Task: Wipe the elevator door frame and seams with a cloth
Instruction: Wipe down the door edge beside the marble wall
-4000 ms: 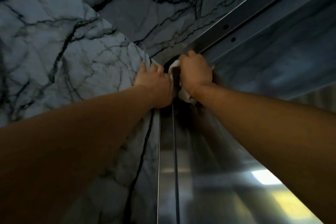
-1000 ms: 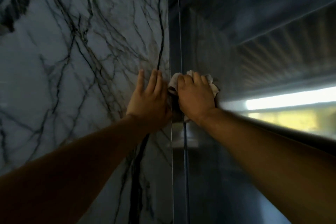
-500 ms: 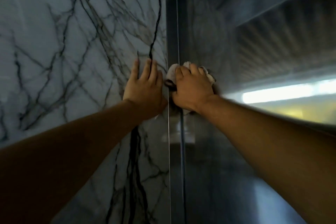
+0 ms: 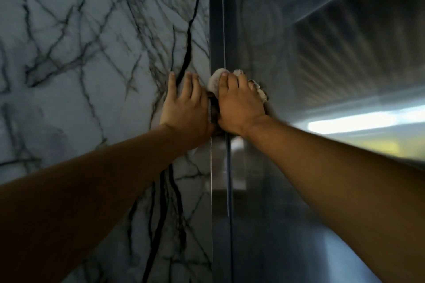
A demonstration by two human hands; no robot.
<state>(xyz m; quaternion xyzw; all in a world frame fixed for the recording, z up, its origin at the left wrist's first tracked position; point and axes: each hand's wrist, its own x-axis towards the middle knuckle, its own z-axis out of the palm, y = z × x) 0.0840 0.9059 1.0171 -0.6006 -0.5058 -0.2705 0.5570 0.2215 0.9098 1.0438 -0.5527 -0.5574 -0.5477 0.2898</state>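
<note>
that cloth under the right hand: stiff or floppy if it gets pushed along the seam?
Probably floppy: the cloth bunches in soft lumps around the right hand. Likely light, since flat fingers alone pin it to the metal door frame. It may slide easily on that smooth metal.

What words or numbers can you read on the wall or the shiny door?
None. The marble wall has only dark veins, and the metal door frame shows only blurry reflections. The cloth under the right hand is plain. The left hand covers no visible sign.
</note>
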